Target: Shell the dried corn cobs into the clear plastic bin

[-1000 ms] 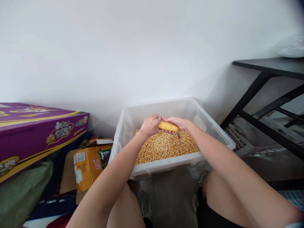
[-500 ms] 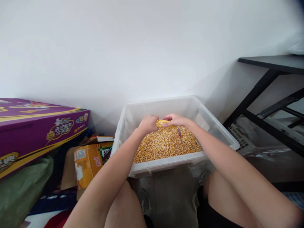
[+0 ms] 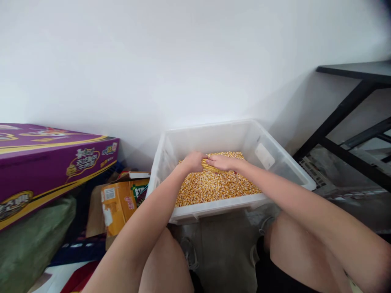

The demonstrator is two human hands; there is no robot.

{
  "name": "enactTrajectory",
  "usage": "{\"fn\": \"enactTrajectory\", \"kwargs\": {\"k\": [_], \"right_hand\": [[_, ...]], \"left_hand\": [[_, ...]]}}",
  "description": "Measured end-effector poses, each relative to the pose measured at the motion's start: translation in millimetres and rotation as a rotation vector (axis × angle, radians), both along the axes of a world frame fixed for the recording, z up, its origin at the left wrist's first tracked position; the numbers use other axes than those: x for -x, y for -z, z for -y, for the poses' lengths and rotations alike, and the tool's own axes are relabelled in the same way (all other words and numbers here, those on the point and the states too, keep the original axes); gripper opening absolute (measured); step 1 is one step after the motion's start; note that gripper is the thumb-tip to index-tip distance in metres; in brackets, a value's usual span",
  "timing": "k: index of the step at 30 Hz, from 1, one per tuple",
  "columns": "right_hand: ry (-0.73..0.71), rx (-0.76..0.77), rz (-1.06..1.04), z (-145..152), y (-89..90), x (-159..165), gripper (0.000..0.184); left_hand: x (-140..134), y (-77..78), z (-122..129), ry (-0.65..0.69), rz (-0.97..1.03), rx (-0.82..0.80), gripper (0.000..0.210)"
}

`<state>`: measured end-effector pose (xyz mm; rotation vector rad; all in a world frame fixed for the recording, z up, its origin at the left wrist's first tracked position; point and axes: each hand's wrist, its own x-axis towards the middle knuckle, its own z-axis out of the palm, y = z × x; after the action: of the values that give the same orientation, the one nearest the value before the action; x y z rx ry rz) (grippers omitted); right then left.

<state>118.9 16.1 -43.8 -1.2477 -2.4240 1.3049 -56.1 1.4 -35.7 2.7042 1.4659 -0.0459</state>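
Observation:
A yellow corn cob [image 3: 210, 167] with rows of kernels on it is held between my two hands, low over a whitish plastic bin [image 3: 210, 206]. Around its left end my left hand [image 3: 194, 161] is closed. My right hand [image 3: 224, 162] lies over the top of the cob, fingers bent against it and pointing left toward the other hand. Beneath both hands, loose corn kernels [image 3: 210, 189] cover the bottom of the bin. A small dark red piece shows just under my right wrist, mostly hidden.
To the left are a purple printed carton [image 3: 58, 162], an orange torn package [image 3: 119, 207] and a green sack [image 3: 36, 240]. A black metal-framed table [image 3: 342, 110] stands at the right, beside a pale plastic basket [image 3: 317, 171]. A white wall [image 3: 195, 65] rises behind the bin.
My right hand has turned over the cob, from gripping its right end to lying across its top. The cob tilts down to the right now. The view has shifted slightly.

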Motion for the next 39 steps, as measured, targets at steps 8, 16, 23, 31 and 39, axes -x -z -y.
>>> {"fn": "enactTrajectory", "kwargs": {"k": [8,16,23,31,39], "right_hand": [[0.063,-0.245,0.107,11.9,1.6,5.1,0.04],[0.175,-0.133,0.021,3.8,3.3,4.7,0.052],[0.125,0.071,0.001,4.7,-9.0,-4.5,0.049],[0.082,0.125,-0.018,-3.5,-3.6,-1.1,0.038],[0.084,0.214,-0.048,1.4,1.3,-4.7,0.055]], "left_hand": [[-1.1,6.9,-2.2,-0.028,-0.016,-0.005,0.049],[-5.6,6.6,-3.0,-0.138,-0.009,-0.056,0.041],[-8.0,6.5,-4.6,-0.09,0.014,-0.042,0.024],[-6.3,10.1,-7.3,-0.067,-0.012,-0.008,0.032],[-5.9,10.0,-8.4,-0.061,0.034,-0.047,0.027]]}}
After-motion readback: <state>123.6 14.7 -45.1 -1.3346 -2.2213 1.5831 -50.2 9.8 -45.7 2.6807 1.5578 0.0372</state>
